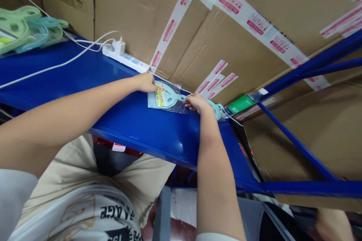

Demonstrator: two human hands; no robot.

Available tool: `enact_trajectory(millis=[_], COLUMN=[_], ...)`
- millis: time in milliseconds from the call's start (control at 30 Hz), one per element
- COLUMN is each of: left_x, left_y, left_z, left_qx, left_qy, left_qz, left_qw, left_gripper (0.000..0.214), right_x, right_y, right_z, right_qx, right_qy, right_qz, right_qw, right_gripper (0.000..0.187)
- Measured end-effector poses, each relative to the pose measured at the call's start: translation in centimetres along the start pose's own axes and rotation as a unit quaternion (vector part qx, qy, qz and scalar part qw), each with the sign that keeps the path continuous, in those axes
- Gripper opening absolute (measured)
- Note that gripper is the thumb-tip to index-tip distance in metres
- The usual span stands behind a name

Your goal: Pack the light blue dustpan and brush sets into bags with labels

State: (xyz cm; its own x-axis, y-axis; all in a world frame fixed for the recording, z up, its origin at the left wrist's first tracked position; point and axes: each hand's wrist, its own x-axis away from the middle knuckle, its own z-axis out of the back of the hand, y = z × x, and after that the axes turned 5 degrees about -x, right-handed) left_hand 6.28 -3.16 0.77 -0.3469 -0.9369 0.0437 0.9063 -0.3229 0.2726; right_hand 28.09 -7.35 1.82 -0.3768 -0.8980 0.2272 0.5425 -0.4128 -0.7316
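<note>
A light blue mini dustpan and brush set (171, 96) in a clear plastic bag, with a yellow label, lies on the blue shelf top. My left hand (145, 82) is closed on its upper left edge by the label, fingers curled and partly hidden. At the other end, my right hand (196, 102) pinches the handle end and the bag. Just beyond my right wrist lies another light blue piece in plastic (217, 110), partly covered by my hand and arm.
Green and blue bagged dustpans (31, 30) are piled at the far left. A white power strip (126, 60) with cables runs along the cardboard boxes (135, 7) behind. A green-labelled bottle (241, 104) lies at the right, near the blue metal frame (296, 143). Another person's arm (333, 226) shows lower right.
</note>
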Motion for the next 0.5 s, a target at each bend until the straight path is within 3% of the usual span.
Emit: enact_trajectory(millis=[267,500], left_x=[0.1,0.1], left_y=[-0.4,-0.5], left_z=[0.1,-0.1], left_qx=[-0.001,-0.007], left_qy=[0.048,0.040], left_qz=[0.037,0.044], left_qw=[0.998,0.998], left_gripper=[0.047,0.045], right_x=[-1.2,-2.7], right_y=[0.9,2.9], right_z=[1.3,5.2], right_qx=[0.050,0.150], right_qy=[0.037,0.126], right_qz=[0.021,0.021], right_qw=[0.998,0.981], right_gripper=[0.023,0.026])
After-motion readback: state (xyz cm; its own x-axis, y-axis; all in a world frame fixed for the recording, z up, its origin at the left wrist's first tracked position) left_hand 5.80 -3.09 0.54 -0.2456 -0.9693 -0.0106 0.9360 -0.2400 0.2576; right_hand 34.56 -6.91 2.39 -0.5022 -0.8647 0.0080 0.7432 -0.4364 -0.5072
